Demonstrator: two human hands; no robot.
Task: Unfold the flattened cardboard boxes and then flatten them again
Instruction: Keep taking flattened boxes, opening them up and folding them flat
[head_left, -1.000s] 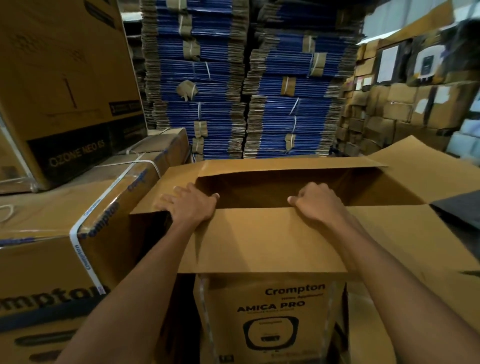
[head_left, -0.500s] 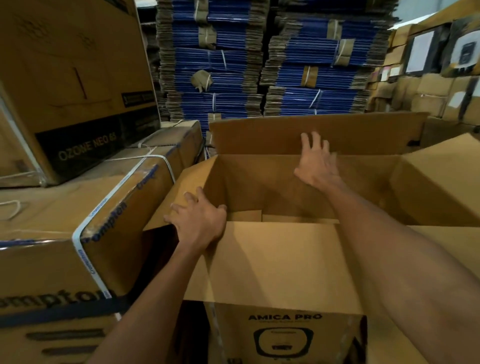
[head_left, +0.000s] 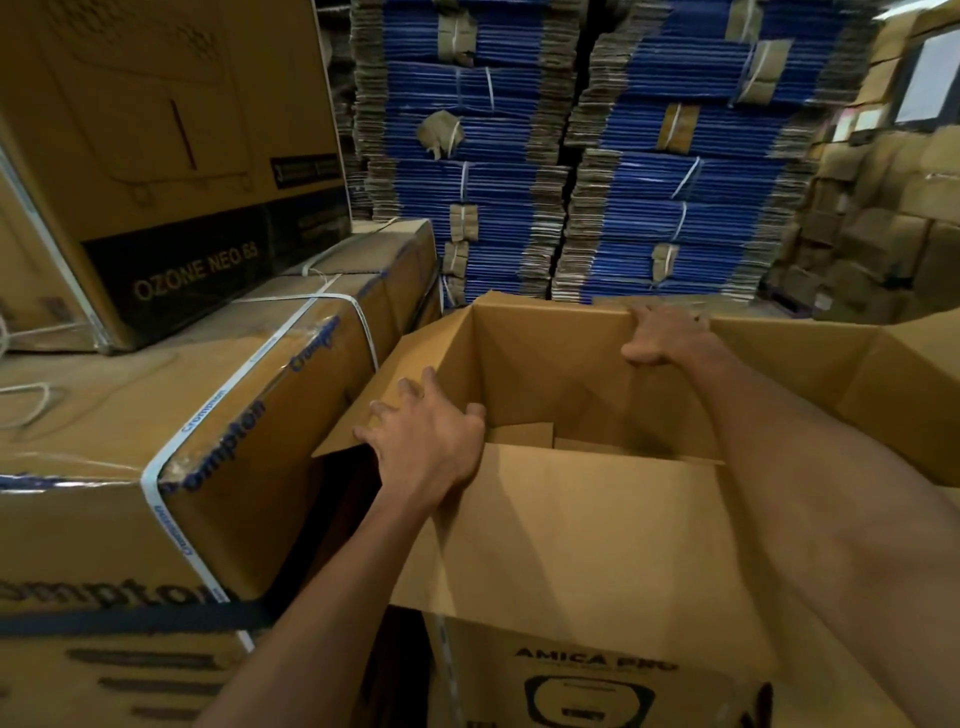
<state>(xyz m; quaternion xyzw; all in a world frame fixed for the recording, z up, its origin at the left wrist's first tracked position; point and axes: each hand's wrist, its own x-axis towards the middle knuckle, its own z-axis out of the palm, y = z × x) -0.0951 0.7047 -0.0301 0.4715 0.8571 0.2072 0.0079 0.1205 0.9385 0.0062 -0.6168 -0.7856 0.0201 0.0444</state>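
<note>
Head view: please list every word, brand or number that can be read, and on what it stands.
"OZONE NEO 65": black band of the big box, upper left.
"Crompton": blue print, partly cut off, on the strapped box.
"AMICA PRO": front of the open box.
Small label on the big box: too blurred to read.

Open box (head_left: 597, 530): plain brown, black print. Strapped carton (head_left: 156, 415): brown, blue lettering, white strap. Stacked flats (head_left: 498, 171): blue-faced, grey-brown edges.
</note>
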